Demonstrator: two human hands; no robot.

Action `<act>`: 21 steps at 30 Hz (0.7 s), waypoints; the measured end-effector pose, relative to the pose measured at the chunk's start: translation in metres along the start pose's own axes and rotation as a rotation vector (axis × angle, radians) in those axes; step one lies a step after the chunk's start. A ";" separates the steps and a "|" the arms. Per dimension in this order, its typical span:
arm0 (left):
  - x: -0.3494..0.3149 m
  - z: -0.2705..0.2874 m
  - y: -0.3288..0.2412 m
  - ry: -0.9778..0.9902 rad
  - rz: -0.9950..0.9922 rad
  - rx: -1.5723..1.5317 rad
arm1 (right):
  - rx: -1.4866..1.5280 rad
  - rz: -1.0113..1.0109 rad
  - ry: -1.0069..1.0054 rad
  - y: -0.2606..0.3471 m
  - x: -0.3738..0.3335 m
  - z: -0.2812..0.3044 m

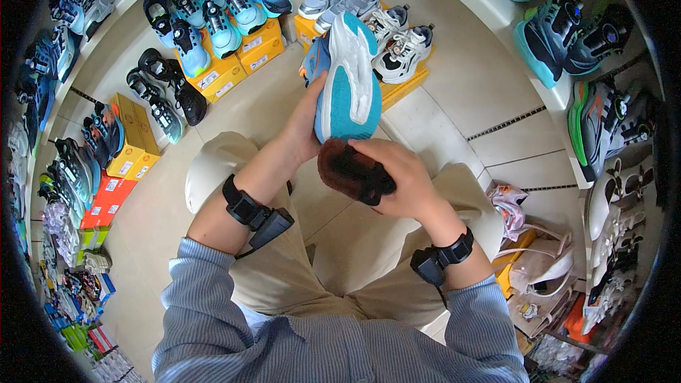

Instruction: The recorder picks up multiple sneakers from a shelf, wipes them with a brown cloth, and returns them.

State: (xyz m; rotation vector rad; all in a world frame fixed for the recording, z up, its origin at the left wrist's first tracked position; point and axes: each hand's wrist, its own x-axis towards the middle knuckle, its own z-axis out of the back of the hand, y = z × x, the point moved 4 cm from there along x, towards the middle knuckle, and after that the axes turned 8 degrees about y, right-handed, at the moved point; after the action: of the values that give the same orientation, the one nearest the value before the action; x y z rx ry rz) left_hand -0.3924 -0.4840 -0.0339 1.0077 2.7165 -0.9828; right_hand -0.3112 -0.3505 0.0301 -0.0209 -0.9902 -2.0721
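Observation:
In front of me my left hand (305, 119) is closed round the side of a sneaker (347, 103). The sole faces up, white with teal pads, and a bit of the blue upper shows at its left edge. My right hand (406, 177) grips a brush (342, 169) with reddish-brown bristles and a dark back. The brush is at the near end of the sole; whether its bristles touch the sole I cannot tell. Parts of the left fingers are hidden behind the shoe.
Pairs of sneakers stand on yellow shoe boxes (259, 47) ahead. Shelves with more shoes curve along the left and right, with blue-black sneakers (557, 39) at the right. Orange boxes (108, 201) stand at left. A beige handbag (535, 266) is near my right knee.

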 end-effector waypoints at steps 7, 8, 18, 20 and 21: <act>0.003 -0.002 0.002 0.045 0.019 -0.012 | 0.151 -0.103 -0.058 -0.006 -0.005 0.008; 0.004 -0.001 0.003 0.075 0.021 -0.020 | 0.194 -0.125 -0.068 -0.008 -0.005 0.009; -0.014 -0.005 0.006 0.053 0.164 0.330 | 0.182 -0.283 -0.446 -0.039 -0.015 0.041; -0.021 -0.009 0.009 0.065 0.191 0.363 | 0.351 -0.332 -0.510 -0.042 -0.015 0.045; -0.022 -0.010 0.010 0.078 0.216 0.398 | 0.437 -0.342 -0.525 -0.040 -0.015 0.045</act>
State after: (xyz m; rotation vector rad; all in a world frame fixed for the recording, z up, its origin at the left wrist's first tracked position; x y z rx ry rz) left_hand -0.3673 -0.4844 -0.0252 1.3919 2.4478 -1.5021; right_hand -0.3424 -0.2965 0.0304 -0.1890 -1.8646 -2.1503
